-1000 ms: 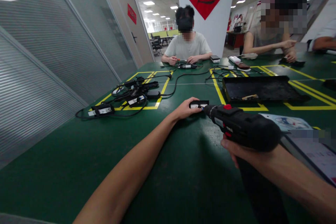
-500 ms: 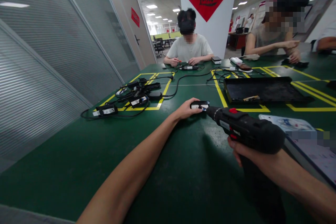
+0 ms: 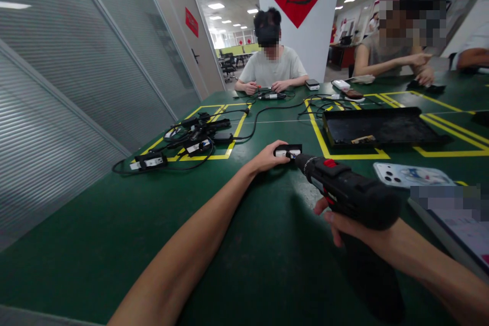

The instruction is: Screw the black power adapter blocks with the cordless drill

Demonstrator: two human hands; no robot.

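My left hand (image 3: 272, 157) grips the left end of a small black box with a white label (image 3: 293, 153), which stands on the green table (image 3: 244, 224). Its kind looks like a power adapter, but I cannot be sure. Around the handle of a black cordless drill (image 3: 344, 188) with red switches, my right hand (image 3: 351, 224) is closed; the index finger is partly stretched out near the trigger. The drill's chuck points left at the box's labelled face. I cannot tell whether the bit touches it.
Black power adapters with tangled cables (image 3: 202, 135) lie at left inside yellow tape. A black tray (image 3: 376, 130) sits at right, with a phone (image 3: 412, 175) and a tablet-like device (image 3: 454, 224) nearer me. Across the table one person (image 3: 271, 66) handles cables; another (image 3: 405, 56) sits at right.
The drill has shifted slightly left in my right hand, and its index finger has stretched out more. The box now shows more of its white label. The whole view has shifted a little.
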